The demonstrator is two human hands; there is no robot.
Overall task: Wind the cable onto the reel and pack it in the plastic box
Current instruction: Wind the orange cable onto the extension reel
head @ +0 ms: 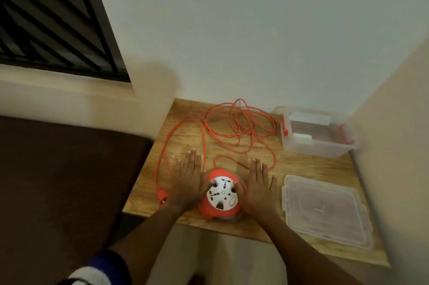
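Cable (232, 126) lies loose in orange loops over the far half of the wooden surface (301, 164), its plug (161, 197) near the left edge. My left hand (189, 182) and right hand (256, 186) lie flat with straight fingers on either side of the orange reel (221, 194), thumbs touching its white socket face. The clear plastic box (318, 132) sits open at the far right corner, red latches up. Its lid (325, 210) rests flat just right of my right hand.
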